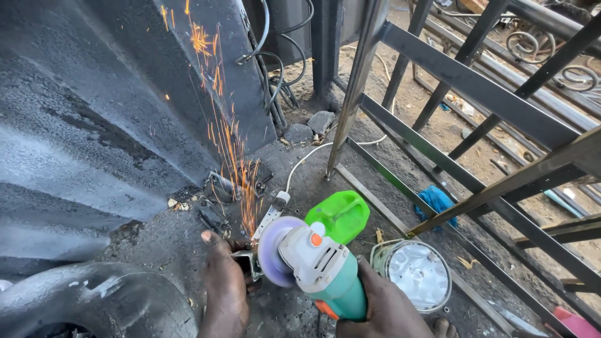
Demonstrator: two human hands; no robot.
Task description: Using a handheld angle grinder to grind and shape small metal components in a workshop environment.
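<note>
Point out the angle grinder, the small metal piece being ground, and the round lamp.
angle grinder (325, 275): head view, teal body.
metal piece (248, 263): head view, top face.
round lamp (418, 275): head view, lens centre.

Head view — steeply downward, close over ground

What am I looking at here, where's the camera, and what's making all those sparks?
The camera sits on a person's head, looking down at their own hands. The right hand holds a teal and white angle grinder with a bright green guard. Its spinning disc meets a small metal piece that the left hand steadies on the ground, and orange sparks fly up. Nearby lie a round lamp, a blue rag, a white cable and dark metal railing frames.
</note>
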